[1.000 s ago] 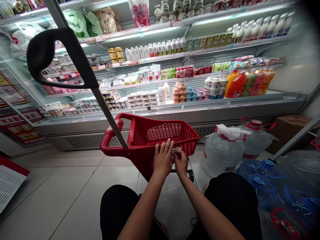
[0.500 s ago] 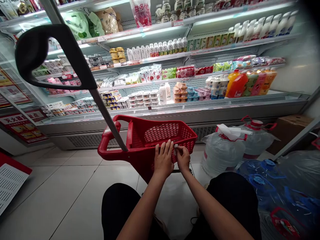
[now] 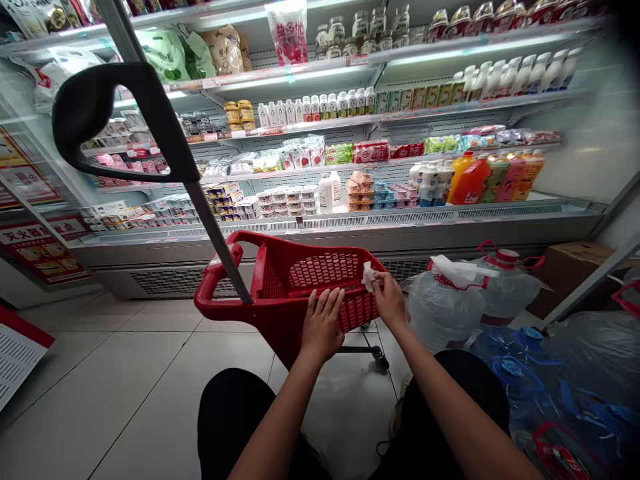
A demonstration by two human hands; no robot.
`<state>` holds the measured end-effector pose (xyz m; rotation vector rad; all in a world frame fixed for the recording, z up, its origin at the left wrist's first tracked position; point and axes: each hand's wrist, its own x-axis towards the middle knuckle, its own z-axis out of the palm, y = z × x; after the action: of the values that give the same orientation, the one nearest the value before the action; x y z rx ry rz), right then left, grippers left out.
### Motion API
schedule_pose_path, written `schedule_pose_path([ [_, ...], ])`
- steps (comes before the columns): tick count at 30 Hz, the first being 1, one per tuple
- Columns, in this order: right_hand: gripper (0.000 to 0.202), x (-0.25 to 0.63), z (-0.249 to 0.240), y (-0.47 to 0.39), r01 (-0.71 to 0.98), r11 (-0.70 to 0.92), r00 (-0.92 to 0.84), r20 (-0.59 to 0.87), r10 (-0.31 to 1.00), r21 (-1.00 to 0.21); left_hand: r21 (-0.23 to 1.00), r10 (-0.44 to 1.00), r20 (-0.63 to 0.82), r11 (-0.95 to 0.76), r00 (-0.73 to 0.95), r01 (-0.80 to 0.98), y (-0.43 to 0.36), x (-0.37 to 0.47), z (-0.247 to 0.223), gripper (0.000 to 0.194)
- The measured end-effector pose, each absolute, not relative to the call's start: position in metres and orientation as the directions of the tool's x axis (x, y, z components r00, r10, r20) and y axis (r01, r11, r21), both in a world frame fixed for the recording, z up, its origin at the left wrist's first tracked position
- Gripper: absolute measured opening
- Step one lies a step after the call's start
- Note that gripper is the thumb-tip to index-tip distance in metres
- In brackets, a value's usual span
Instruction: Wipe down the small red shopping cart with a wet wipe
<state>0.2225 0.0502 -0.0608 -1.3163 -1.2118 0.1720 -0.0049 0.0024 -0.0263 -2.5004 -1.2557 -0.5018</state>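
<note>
The red plastic shopping cart (image 3: 280,317) stands before my knees, its mesh basket facing up and its handle at the left. My left hand (image 3: 323,325) lies on the near side of the basket with fingers stretched out, holding nothing. By the basket's right end, my right hand (image 3: 391,301) pinches a crumpled white tissue (image 3: 369,276) at or just over the rim. Whether the tissue touches the plastic I cannot tell. A grey pole with a black loop handle (image 3: 170,143) slants up from the cart's handle end.
A refrigerated display (image 3: 320,227) runs behind the cart, its shelves full of bottles, cups and pouches. To the right sit wrapped clear water jugs (image 3: 443,307), blue-capped jugs (image 3: 515,370) and a cardboard box (image 3: 570,267). Pale floor tiles (image 3: 135,373) spread at the left.
My right hand has moved right and slightly up, away from my left hand, with the tissue now showing plainly. My left hand has shifted slightly down and left.
</note>
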Motion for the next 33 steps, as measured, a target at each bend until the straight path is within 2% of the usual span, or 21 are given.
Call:
schedule_pose_path([
  [3, 0.021, 0.203, -0.062, 0.044, 0.572, 0.398, 0.288, 0.63, 0.721, -0.717, -0.125, 0.696, 0.432, -0.583, 0.573, 0.803, 0.0, -0.005, -0.027, 0.092],
  [5, 0.022, 0.185, -0.069, 0.033, 0.627, 0.436, 0.206, 0.677, 0.706, -0.646, -0.133, 0.696, 0.427, -0.584, 0.578, 0.801, -0.001, -0.006, -0.027, 0.091],
  [9, 0.033, 0.154, -0.078, 0.014, 0.74, 0.502, 0.038, 0.773, 0.634, -0.448, -0.118, 0.693, 0.432, -0.591, 0.577, 0.798, 0.0, -0.006, -0.025, 0.093],
  [17, 0.059, 0.151, -0.073, 0.019, 0.787, 0.554, -0.165, 0.771, 0.614, -0.273, -0.06, 0.684, 0.477, -0.601, 0.552, 0.797, 0.005, -0.008, -0.024, 0.102],
  [21, 0.061, 0.175, -0.072, 0.031, 0.778, 0.568, -0.201, 0.749, 0.631, -0.27, -0.109, 0.671, 0.47, -0.602, 0.574, 0.791, 0.004, -0.012, -0.022, 0.099],
  [24, 0.059, 0.202, -0.071, 0.04, 0.788, 0.528, -0.155, 0.729, 0.667, -0.316, -0.159, 0.683, 0.475, -0.554, 0.555, 0.817, -0.005, -0.023, -0.016, 0.096],
  [29, 0.051, 0.239, -0.076, 0.052, 0.811, 0.421, -0.015, 0.704, 0.71, -0.407, -0.155, 0.724, 0.588, -0.335, 0.36, 0.929, -0.029, -0.065, 0.001, 0.092],
  [33, 0.05, 0.234, -0.083, 0.051, 0.8, 0.384, 0.069, 0.707, 0.703, -0.461, -0.172, 0.693, 0.641, -0.291, 0.331, 0.941, -0.041, -0.093, 0.012, 0.09],
])
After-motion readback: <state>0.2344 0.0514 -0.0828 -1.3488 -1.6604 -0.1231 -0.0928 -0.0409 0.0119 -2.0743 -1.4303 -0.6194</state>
